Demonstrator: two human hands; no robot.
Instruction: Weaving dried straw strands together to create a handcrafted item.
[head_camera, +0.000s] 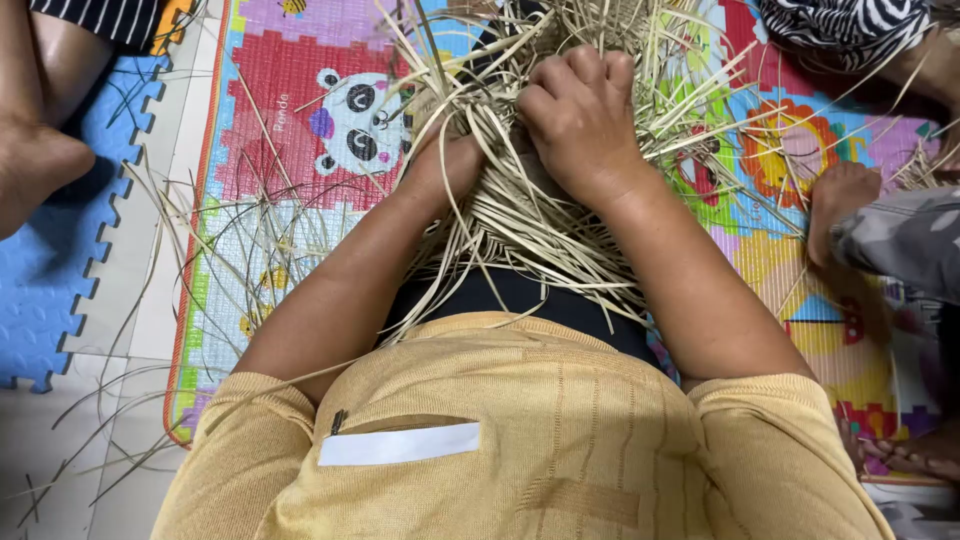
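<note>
Both my hands buried in a bundle of pale straw strips on my lap.

At far left a blue foam tile (45, 270) lies under another person's bare foot (35, 165). Next comes the bright play mat (300, 130) with its panda picture (358, 120), loose strands strewn across it. My left hand (445, 165) is pushed in among the straw strips (520, 225); its fingers are hidden, so I cannot tell their grip. The bundle's long axis runs away from me, the ends fanning toward my belly and out over the mat. My right hand (580, 120) is fisted, fingers curled tight on a clump of strips. On my chest sits a plain white rectangular label (400, 445). At right, a second person's foot (845, 205) rests on the mat.
</note>
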